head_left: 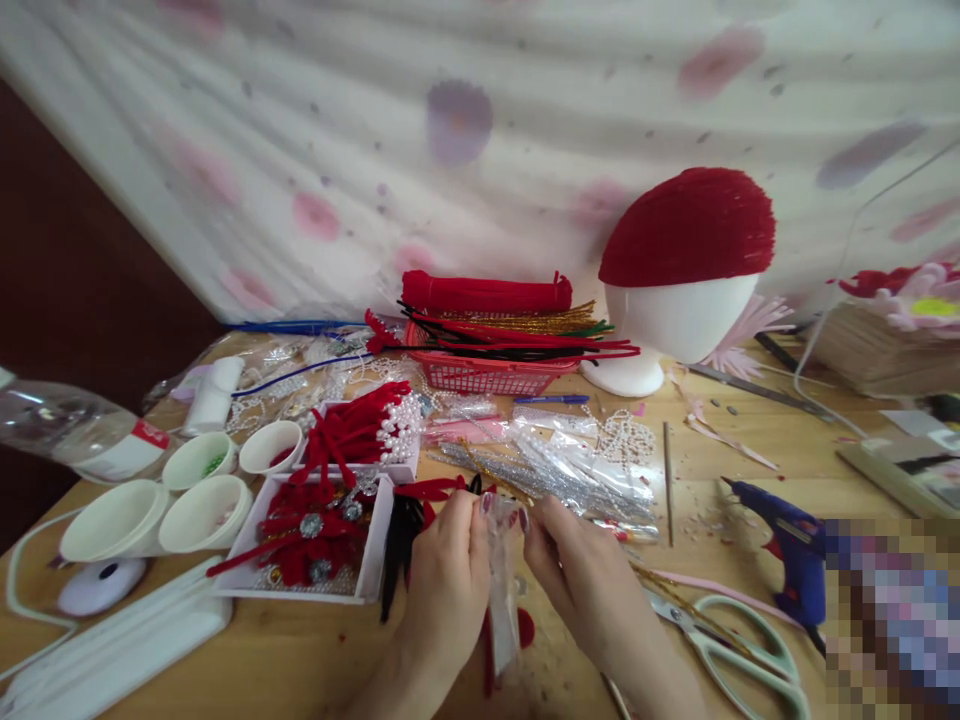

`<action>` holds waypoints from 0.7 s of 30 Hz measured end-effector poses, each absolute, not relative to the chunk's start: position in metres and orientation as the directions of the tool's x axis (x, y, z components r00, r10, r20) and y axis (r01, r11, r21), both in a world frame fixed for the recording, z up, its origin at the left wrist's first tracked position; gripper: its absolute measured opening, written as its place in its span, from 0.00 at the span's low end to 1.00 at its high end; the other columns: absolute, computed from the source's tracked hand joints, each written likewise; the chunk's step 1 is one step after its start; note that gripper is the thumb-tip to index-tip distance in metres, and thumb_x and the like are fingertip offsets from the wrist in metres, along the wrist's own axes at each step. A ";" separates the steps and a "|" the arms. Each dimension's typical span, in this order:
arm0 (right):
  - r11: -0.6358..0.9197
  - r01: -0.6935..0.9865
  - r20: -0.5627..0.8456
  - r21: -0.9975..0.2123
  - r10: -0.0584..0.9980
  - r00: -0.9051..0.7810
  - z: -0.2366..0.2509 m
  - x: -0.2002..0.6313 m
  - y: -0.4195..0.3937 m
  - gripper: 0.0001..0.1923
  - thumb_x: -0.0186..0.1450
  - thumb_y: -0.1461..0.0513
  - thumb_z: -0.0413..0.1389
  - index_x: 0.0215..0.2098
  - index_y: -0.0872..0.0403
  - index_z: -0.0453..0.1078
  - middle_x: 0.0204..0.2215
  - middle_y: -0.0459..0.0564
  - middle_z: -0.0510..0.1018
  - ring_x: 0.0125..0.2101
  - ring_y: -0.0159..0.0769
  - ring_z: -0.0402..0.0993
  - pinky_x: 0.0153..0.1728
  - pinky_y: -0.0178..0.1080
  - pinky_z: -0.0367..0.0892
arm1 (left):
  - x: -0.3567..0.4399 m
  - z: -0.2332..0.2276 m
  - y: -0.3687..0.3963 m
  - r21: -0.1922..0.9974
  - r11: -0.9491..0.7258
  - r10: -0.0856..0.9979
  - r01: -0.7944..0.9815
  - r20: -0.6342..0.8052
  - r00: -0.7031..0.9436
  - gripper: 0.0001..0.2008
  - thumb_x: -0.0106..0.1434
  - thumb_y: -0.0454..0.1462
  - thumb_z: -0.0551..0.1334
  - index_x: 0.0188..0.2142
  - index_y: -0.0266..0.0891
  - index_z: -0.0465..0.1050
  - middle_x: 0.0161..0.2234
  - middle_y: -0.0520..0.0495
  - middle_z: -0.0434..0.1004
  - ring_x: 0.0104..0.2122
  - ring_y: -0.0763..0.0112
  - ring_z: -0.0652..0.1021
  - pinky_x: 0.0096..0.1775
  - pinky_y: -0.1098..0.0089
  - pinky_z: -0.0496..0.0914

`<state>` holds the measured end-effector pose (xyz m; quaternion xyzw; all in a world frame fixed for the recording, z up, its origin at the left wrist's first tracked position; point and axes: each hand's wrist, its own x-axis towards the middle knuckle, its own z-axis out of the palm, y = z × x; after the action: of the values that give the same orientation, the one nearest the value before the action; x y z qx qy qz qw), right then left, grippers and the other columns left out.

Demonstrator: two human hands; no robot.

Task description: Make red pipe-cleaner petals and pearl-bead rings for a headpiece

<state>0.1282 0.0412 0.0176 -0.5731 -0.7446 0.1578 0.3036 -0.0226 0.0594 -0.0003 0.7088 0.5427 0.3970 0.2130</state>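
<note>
left hand (444,578), right hand (581,580), both pinching clear plastic bag (502,590) (above wooden table (300,660))

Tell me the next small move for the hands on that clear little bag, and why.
Probably pull the top edges apart. The left hand and right hand both pinch the upper end of the clear bag, which hangs upright between them over the table, apparently unopened.

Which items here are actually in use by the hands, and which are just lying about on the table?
In hand:
left hand and right hand, both pinching the clear plastic packet

Lying about:
scissors
blue glue gun
red basket of pipe cleaners
foam head with red cap
white paper cups
plastic bottle
</note>
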 end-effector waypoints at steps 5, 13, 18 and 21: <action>0.177 0.706 0.187 -0.686 0.980 -0.064 0.018 0.120 0.038 0.17 0.73 0.57 0.46 0.26 0.50 0.56 0.18 0.42 0.68 0.19 0.32 0.65 0.22 0.33 0.55 | -0.022 -0.005 0.057 0.792 -0.229 0.967 0.566 0.252 0.040 0.12 0.71 0.36 0.48 0.30 0.44 0.61 0.21 0.51 0.73 0.22 0.66 0.76 0.26 0.70 0.63; 0.239 0.687 0.231 -0.686 0.967 -0.107 0.019 0.113 0.040 0.16 0.74 0.60 0.42 0.29 0.52 0.61 0.22 0.45 0.73 0.21 0.34 0.68 0.25 0.34 0.59 | -0.022 0.003 0.062 0.916 -0.095 0.990 0.390 0.126 -0.055 0.15 0.71 0.43 0.49 0.29 0.43 0.65 0.24 0.47 0.76 0.25 0.64 0.77 0.28 0.68 0.67; 0.186 0.605 0.245 -0.774 0.969 0.014 0.016 0.114 0.036 0.19 0.75 0.57 0.43 0.26 0.51 0.57 0.19 0.42 0.67 0.20 0.32 0.64 0.23 0.33 0.58 | -0.016 0.005 0.054 0.992 0.103 0.995 -0.073 -0.104 0.000 0.21 0.69 0.55 0.52 0.38 0.42 0.73 0.38 0.41 0.82 0.40 0.58 0.81 0.39 0.65 0.74; 0.156 0.549 0.223 -0.821 0.973 0.058 0.013 0.106 0.036 0.19 0.75 0.56 0.43 0.26 0.51 0.58 0.19 0.42 0.66 0.20 0.32 0.63 0.22 0.33 0.57 | -0.005 0.000 0.044 0.932 0.197 0.978 -0.305 -0.164 0.132 0.22 0.63 0.55 0.62 0.46 0.42 0.74 0.43 0.42 0.81 0.44 0.60 0.80 0.47 0.65 0.74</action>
<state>0.1056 0.0365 0.0131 -0.5975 -0.6370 0.2554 0.4147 -0.0047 0.0442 0.0004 0.3907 0.4306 0.4987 0.6429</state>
